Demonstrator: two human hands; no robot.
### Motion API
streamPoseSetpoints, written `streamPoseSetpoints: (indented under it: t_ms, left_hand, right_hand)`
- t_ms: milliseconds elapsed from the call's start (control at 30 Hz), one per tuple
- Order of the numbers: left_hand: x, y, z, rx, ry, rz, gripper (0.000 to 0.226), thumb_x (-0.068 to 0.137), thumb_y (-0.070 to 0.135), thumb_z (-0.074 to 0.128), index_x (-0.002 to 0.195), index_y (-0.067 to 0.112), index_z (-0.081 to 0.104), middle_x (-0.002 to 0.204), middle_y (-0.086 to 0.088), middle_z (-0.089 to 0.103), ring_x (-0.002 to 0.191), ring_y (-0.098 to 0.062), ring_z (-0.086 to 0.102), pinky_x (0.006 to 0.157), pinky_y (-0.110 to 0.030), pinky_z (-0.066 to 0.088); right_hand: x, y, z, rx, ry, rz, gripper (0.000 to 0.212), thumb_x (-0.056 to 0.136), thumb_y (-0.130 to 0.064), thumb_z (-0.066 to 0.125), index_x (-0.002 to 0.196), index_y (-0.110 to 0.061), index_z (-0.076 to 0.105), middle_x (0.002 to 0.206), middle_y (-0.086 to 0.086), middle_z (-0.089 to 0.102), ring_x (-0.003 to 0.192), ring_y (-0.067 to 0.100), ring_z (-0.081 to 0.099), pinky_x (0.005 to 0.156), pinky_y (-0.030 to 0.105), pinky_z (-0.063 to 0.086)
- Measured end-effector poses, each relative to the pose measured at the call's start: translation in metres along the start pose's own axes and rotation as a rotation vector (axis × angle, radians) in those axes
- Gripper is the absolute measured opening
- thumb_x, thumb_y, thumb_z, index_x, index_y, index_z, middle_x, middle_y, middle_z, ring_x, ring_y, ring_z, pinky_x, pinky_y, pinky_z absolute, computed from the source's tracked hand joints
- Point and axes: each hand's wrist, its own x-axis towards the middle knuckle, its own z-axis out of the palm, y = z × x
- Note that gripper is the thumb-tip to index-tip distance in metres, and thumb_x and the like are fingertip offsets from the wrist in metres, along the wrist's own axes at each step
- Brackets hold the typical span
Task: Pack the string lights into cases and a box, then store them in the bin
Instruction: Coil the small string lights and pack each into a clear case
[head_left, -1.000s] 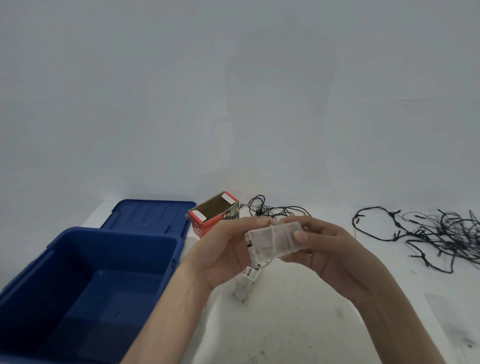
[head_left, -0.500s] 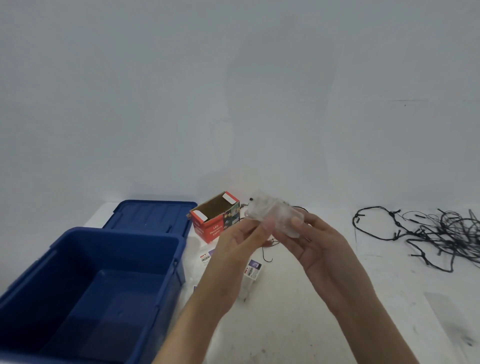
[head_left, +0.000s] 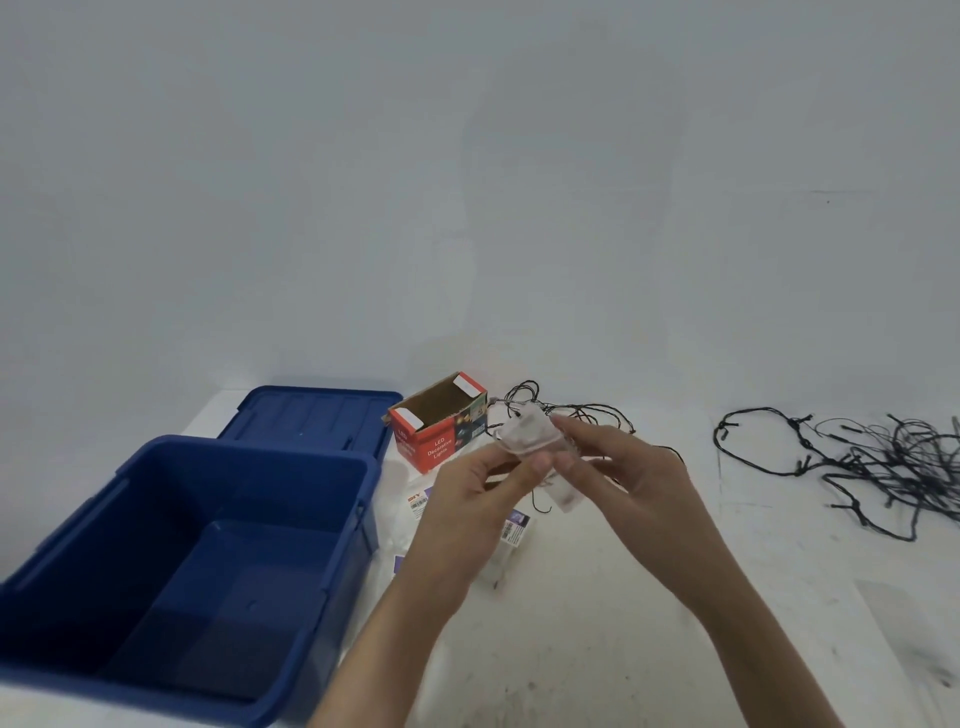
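A small clear plastic case (head_left: 524, 435) is held above the white table between both hands. My left hand (head_left: 478, 499) pinches its near left side, and my right hand (head_left: 623, 467) grips its right side. A second clear piece (head_left: 563, 493) hangs just under my right fingers. Behind the hands lies a thin black string light (head_left: 582, 413). A red cardboard box (head_left: 436, 421) stands open-topped beside it. The open blue bin (head_left: 208, 551) sits at the left, nothing in it.
The bin's blue lid (head_left: 311, 418) lies flat behind the bin. A large tangle of black string lights (head_left: 878, 462) spreads at the right of the table. Clear packets with barcode labels (head_left: 511, 535) lie under my hands. A plain white wall stands behind.
Both hands carried the clear case up and away from me, then turned and tilted it. The second clear piece now shows below my right fingers.
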Motion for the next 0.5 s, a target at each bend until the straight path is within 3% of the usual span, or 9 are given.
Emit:
streamPoseSetpoints:
  t_ms: [200, 267, 367, 500]
  left_hand:
    - [-0.001, -0.004, -0.014, 0.059, 0.007, -0.014, 0.016, 0.085, 0.022, 0.062, 0.097, 0.024, 0.072, 0.091, 0.016, 0.073, 0.085, 0.007, 0.064, 0.075, -0.008, 0.047]
    - [0.001, -0.009, -0.019, 0.096, 0.01, -0.045, 0.017, 0.083, 0.028, 0.065, 0.096, 0.025, 0.074, 0.098, 0.014, 0.071, 0.093, 0.006, 0.062, 0.081, -0.013, 0.048]
    - [0.002, -0.018, -0.022, 0.178, 0.078, -0.103, 0.01, 0.079, 0.037, 0.067, 0.085, 0.031, 0.073, 0.091, 0.02, 0.069, 0.09, 0.013, 0.058, 0.075, -0.012, 0.042]
    - [0.011, -0.039, -0.03, 0.306, 0.171, -0.154, 0.02, 0.081, 0.048, 0.058, 0.091, 0.031, 0.061, 0.099, 0.017, 0.062, 0.098, -0.002, 0.056, 0.077, -0.017, 0.041]
  right_hand:
    - [0.009, -0.001, -0.004, 0.116, -0.251, 0.149, 0.018, 0.085, -0.014, 0.065, 0.099, -0.019, 0.074, 0.091, -0.004, 0.076, 0.088, 0.004, 0.069, 0.073, 0.008, 0.047]
    - [0.01, 0.006, -0.001, 0.141, -0.243, 0.171, 0.017, 0.084, -0.014, 0.065, 0.099, -0.014, 0.074, 0.092, 0.0, 0.076, 0.088, 0.008, 0.069, 0.072, 0.009, 0.048]
    - [0.009, 0.019, 0.007, 0.211, -0.216, 0.223, 0.017, 0.082, -0.017, 0.066, 0.095, -0.01, 0.075, 0.089, 0.005, 0.076, 0.083, 0.011, 0.07, 0.071, 0.013, 0.049]
    - [0.011, 0.043, 0.02, 0.315, -0.145, 0.359, 0.018, 0.083, -0.017, 0.065, 0.088, -0.004, 0.075, 0.089, 0.014, 0.075, 0.079, 0.02, 0.07, 0.075, 0.024, 0.052]
